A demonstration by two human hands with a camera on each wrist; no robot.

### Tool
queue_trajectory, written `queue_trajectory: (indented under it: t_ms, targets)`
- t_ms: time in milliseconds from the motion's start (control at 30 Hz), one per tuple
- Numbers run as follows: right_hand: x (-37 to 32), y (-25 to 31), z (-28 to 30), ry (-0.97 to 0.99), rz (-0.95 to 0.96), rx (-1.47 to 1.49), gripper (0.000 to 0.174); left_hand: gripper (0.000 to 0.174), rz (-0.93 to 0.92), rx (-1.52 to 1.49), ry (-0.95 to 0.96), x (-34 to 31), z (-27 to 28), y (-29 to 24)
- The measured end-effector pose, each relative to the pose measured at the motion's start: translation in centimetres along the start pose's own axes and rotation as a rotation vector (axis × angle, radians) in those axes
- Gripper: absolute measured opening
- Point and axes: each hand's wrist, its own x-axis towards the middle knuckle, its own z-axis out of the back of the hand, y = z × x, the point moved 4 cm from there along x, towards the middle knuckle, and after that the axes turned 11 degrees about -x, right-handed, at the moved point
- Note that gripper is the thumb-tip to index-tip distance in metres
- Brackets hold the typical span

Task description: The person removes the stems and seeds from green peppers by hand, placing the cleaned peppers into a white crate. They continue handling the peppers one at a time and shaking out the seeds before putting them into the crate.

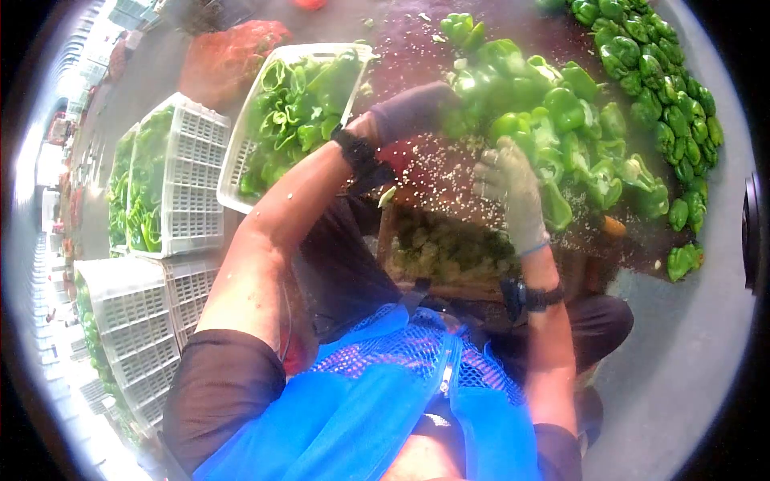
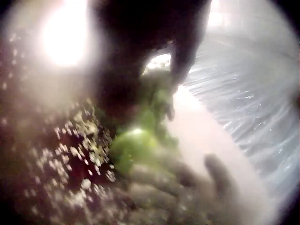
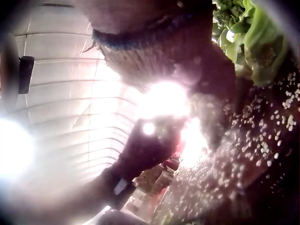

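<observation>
My left hand (image 1: 413,112), in a dark glove, reaches across to the heap of green bell peppers (image 1: 561,112). In the left wrist view its dark fingers (image 2: 180,70) curl round a green bell pepper (image 2: 136,150), blurred and partly in shadow. My right hand (image 1: 507,188), in a pale glove, is at the heap's near-left edge. Its pale fingers (image 2: 154,187) lie right at that pepper in the left wrist view. Glare covers part of the right hand (image 3: 154,65) in its own wrist view; I cannot tell whether it grips anything.
White seeds (image 1: 441,180) are scattered over the dark red work surface (image 1: 401,60). A white crate (image 1: 228,180) of cut peppers stands left, with more white crates (image 1: 192,176) beyond. Whole green peppers (image 1: 674,104) line the right side. A bin of pale scraps (image 1: 449,248) sits below.
</observation>
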Motion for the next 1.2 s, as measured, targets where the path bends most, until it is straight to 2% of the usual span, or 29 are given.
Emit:
queue_trajectory:
  t_ms: [67,133,167,267,300,367,400,433,533,600,633,733,867,933,967,1033,1133,1200]
  targets:
    - [1.9,0.2,-0.1,0.033,0.112,0.113,0.061,0.029,0.073,-0.662,-0.084,-2.4,-1.7,-1.2]
    - [3.4,0.9,-0.7,0.039,0.018,0.069,0.059,0.029,0.119,-0.61,-0.14,-3.4,-3.4,-2.4]
    - [3.2,2.4,-1.6,0.006,0.094,-0.024,0.056,0.029,0.154,-0.649,-0.141,-3.4,-4.0,-1.9]
    - [4.6,1.2,-2.3,-0.091,0.066,-0.09,0.05,0.033,0.2,-0.624,-0.19,-3.7,-6.5,-1.5]
    - [4.6,0.6,-2.5,-0.114,0.031,-0.039,0.048,0.035,0.18,-0.484,-0.23,-3.7,-7.1,-1.6]
    - [2.9,1.7,-3.4,-0.162,-0.133,0.113,0.045,0.041,0.085,0.142,-0.3,-3.3,-8.0,-3.0]
    - [3.8,0.0,-3.2,-0.196,-0.004,0.03,0.044,0.042,0.034,0.643,-0.276,-3.5,-8.5,-3.9]
    - [4.1,-1.1,-3.0,-0.229,0.124,-0.056,0.042,0.041,0.125,0.353,-0.409,-3.8,-8.5,-2.5]
    - [4.0,-2.5,-3.1,-0.218,0.267,-0.129,0.044,0.039,0.344,-0.365,-0.704,-4.6,-9.4,0.9]
    - [4.2,-3.0,-3.2,-0.214,0.248,-0.052,0.046,0.038,0.428,-0.618,-0.791,-5.5,-9.7,-0.9]
    - [3.8,-2.4,-3.4,-0.222,0.21,-0.003,0.046,0.038,0.403,-0.606,-0.829,-5.4,-9.7,-0.3]
    - [3.2,-2.0,-3.8,-0.206,0.203,0.126,0.046,0.038,0.322,-0.485,-0.85,-5.6,-9.6,0.6]
    - [2.9,-1.9,-4.0,-0.186,0.159,0.187,0.042,0.039,0.351,-0.354,-0.828,-5.3,-9.0,0.7]
    - [2.6,-1.7,-3.9,-0.16,0.167,0.173,0.04,0.038,0.433,-0.344,-0.719,-5.6,-8.6,0.2]
    - [2.5,-2.0,-4.0,-0.137,0.055,0.255,0.039,0.038,0.453,-0.366,-0.659,-5.6,-8.4,0.3]
    - [2.7,-3.3,-3.6,-0.173,0.055,0.164,0.039,0.038,0.508,-0.321,-0.571,-5.6,-8.4,0.6]
    - [2.8,-4.1,-3.0,-0.235,0.083,0.038,0.036,0.041,0.448,-0.323,-0.577,-5.8,-9.1,0.5]
    - [2.6,-3.8,-3.2,-0.276,0.092,0.013,0.035,0.05,0.454,-0.247,-0.589,-5.1,-9.4,2.1]
